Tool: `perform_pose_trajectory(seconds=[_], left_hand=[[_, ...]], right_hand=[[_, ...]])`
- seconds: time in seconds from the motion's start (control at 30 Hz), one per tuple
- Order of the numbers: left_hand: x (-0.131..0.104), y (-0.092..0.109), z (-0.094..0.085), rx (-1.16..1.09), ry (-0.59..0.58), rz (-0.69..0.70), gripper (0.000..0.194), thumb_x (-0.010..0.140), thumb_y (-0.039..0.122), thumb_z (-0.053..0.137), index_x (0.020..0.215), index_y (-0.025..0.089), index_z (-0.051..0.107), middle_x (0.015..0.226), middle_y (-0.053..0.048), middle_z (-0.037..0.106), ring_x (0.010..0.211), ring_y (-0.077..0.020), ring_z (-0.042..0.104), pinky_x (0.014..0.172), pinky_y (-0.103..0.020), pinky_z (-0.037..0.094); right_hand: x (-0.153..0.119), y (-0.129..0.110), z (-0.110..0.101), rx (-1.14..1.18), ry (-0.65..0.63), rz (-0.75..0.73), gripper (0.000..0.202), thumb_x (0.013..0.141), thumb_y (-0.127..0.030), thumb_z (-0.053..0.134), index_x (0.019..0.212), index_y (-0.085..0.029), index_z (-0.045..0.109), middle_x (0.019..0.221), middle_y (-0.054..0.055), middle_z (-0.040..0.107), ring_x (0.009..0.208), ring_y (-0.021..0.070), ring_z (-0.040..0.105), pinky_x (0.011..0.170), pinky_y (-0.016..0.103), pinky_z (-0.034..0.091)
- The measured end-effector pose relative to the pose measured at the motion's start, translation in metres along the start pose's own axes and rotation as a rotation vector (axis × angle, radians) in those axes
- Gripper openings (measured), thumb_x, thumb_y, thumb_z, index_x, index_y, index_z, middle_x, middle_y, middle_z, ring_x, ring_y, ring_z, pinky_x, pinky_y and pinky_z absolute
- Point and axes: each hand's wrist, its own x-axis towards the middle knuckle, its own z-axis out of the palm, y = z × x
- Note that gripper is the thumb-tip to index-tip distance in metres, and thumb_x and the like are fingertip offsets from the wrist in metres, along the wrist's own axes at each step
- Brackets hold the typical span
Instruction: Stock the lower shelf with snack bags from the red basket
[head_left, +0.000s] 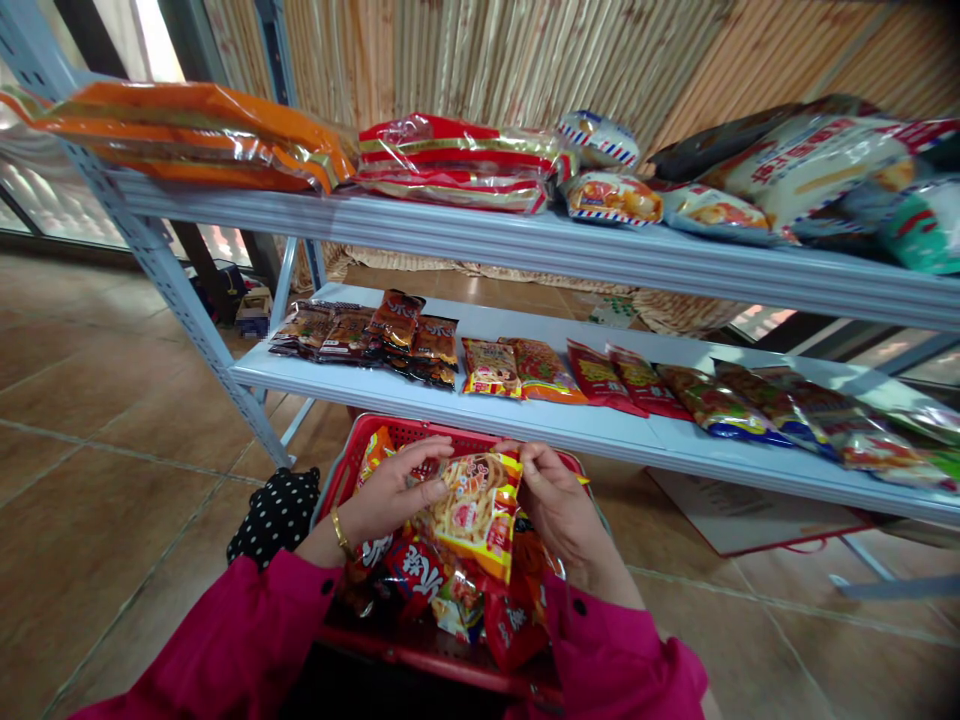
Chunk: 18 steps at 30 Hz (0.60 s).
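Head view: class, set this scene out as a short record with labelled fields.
Held item: snack packet with yellow edging
Left hand: touching its left side
Right hand: gripping its upper right corner
Beneath: red basket of assorted packets
Lower shelf: row of bagged snacks
Upper shelf: orange bag, red bags, others
Floor: polka-dot item beside basket

The person wears a bright magenta top, its long sleeves (247,625) loose and softly creased — a small dark round button (328,588) shows near a cuff — and a gold-coloured bracelet (341,533) circles the left wrist.
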Motion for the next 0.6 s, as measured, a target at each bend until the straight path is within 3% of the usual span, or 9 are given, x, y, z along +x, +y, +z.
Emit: perform_pose_trajectory(seconds=[0.1,0.2,0.27,0.33,0.5,0.6], left_hand=[[0.001,-0.004,-0.004,-0.057,-0.146,-0.122,0.066,0.078,0.042,0.068,0.137,0.022,0.047,0.148,-0.011,0.042,0.137,-0.0272,0.036,0.114,-0.044,0.025],[0.000,-0.006,-0.001,-0.383,-0.424,-0.207,0.088,0.069,0.046,0.076,0.144,0.022,0.036,0.149,-0.014,0.040,0.136,-0.0299,0.037,0.112,-0.046,0.027],[-0.001,-0.005,0.004,-0.595,-0.598,-0.234,0.090,0.067,0.047,0.077,0.143,0.021,0.037,0.145,-0.015,0.045,0.133,-0.0315,0.041,0.110,-0.047,0.031],[-0.003,-0.003,0.008,-0.680,-0.690,-0.273,0.083,0.067,0.047,0.078,0.139,0.020,0.045,0.138,-0.014,0.052,0.128,-0.0334,0.047,0.106,-0.047,0.036],[-0.006,-0.004,0.008,-0.654,-0.625,-0.362,0.063,0.063,0.044,0.080,0.118,0.016,0.065,0.116,-0.011,0.068,0.110,-0.0318,0.060,0.096,-0.043,0.046],[-0.004,-0.006,0.007,-0.691,-0.507,-0.366,0.061,0.059,0.040,0.083,0.113,0.015,0.067,0.108,-0.010,0.071,0.101,-0.0286,0.065,0.091,-0.040,0.048]], right_hand=[[-0.008,-0.006,0.003,0.019,-0.134,0.057,0.026,0.075,-0.041,0.071,0.080,-0.025,0.051,0.104,0.004,0.069,0.084,0.0213,0.064,0.073,0.034,0.050],[-0.013,-0.010,0.009,0.105,-0.217,0.083,0.022,0.076,-0.037,0.071,0.078,-0.025,0.053,0.101,0.002,0.071,0.083,0.0200,0.065,0.075,0.034,0.049],[-0.014,-0.010,0.014,0.157,-0.238,0.099,0.022,0.076,-0.036,0.072,0.078,-0.025,0.054,0.102,0.002,0.071,0.084,0.0201,0.066,0.077,0.034,0.050],[-0.014,-0.011,0.017,0.178,-0.246,0.122,0.022,0.075,-0.035,0.073,0.078,-0.025,0.054,0.105,0.002,0.071,0.085,0.0201,0.067,0.077,0.034,0.051],[-0.008,-0.010,0.017,0.137,-0.145,0.126,0.023,0.073,-0.037,0.075,0.088,-0.027,0.061,0.107,0.003,0.073,0.080,0.0201,0.069,0.073,0.033,0.051],[-0.004,-0.005,0.016,0.147,-0.023,0.148,0.036,0.071,-0.043,0.074,0.103,-0.029,0.063,0.109,0.005,0.072,0.096,0.0244,0.067,0.084,0.039,0.051]])
